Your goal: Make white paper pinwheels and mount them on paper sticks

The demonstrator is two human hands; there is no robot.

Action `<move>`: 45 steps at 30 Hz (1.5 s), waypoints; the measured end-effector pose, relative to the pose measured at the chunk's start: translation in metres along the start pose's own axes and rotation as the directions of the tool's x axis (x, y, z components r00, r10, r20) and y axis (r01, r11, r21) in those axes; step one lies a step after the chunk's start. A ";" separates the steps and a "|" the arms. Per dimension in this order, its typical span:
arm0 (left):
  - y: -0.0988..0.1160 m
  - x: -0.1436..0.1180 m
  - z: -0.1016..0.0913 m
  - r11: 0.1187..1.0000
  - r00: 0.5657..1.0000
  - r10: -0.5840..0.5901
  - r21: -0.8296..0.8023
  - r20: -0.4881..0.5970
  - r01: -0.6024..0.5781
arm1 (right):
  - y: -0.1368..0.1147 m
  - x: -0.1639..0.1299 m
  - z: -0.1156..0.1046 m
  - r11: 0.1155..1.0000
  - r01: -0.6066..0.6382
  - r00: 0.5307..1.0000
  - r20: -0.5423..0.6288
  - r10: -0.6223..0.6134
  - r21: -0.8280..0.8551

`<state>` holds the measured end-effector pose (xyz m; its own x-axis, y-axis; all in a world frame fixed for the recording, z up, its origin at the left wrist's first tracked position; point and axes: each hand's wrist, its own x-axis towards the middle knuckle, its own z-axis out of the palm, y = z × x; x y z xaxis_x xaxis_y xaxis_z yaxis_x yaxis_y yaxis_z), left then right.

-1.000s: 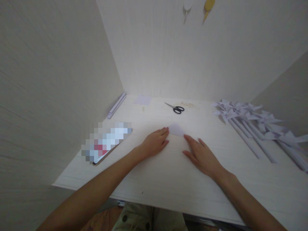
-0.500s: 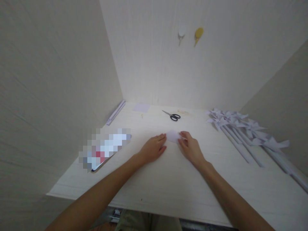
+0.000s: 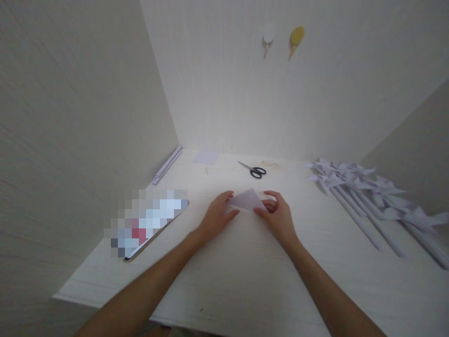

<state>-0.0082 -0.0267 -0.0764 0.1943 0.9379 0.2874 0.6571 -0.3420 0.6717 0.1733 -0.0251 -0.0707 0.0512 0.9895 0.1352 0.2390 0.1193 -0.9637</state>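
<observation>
A small pale lilac sheet of paper (image 3: 247, 200) is between my hands over the table, its visible outline roughly triangular with a point at the back. My left hand (image 3: 218, 216) has its fingertips at the sheet's left corner, with the thumb a little nearer to me. On the opposite side, my right hand (image 3: 279, 216) grips the right corner between thumb and curled fingers, while its index finger arches above. Behind the paper lie scissors (image 3: 253, 169) with black handles, blades pointing left.
Several paper pinwheels (image 3: 354, 180) on rolled sticks lie along the right. A phone (image 3: 154, 224), blurred out, rests at left. Rolled paper sticks (image 3: 167, 165) and another lilac sheet (image 3: 206, 157) are at the back left. Two hooks, one yellow (image 3: 297, 36), hang on the back wall.
The paper was lying flat with my hands at its sides; now more of it shows, with its right corner gripped. My right hand's fingers have curled, and the view has shifted slightly.
</observation>
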 end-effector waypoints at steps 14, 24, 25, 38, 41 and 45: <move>0.009 0.005 -0.010 0.761 0.955 -0.153 -0.587 0.252 0.277 | 0.004 0.002 0.001 0.929 -0.085 0.982 -0.128 0.140 0.361; 0.011 -0.001 -0.011 0.730 0.882 -0.203 -0.534 0.425 0.426 | -0.004 -0.004 0.007 0.930 -0.110 0.994 0.011 0.113 0.351; 0.012 -0.001 -0.012 0.719 0.879 -0.193 -0.546 0.437 0.429 | -0.004 -0.004 0.007 0.923 -0.117 0.993 0.020 0.118 0.365; 0.015 -0.005 -0.011 0.711 0.894 -0.202 -0.568 0.400 0.415 | -0.008 -0.006 0.009 0.932 -0.146 0.988 0.101 0.119 0.330; 0.015 -0.005 -0.010 0.703 0.904 -0.257 -0.575 0.342 0.418 | -0.001 0.008 0.006 0.984 -0.064 0.998 0.018 0.062 0.166; 0.015 -0.004 -0.010 0.665 0.919 -0.306 -0.634 0.250 0.394 | 0.009 0.048 -0.003 0.955 0.064 0.988 -0.117 -0.102 -0.291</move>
<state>-0.0057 -0.0365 -0.0607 0.1597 0.9808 -0.1121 0.0519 0.1051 0.9931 0.1808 0.0231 -0.0723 0.1399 0.9558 0.2586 0.5137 0.1532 -0.8442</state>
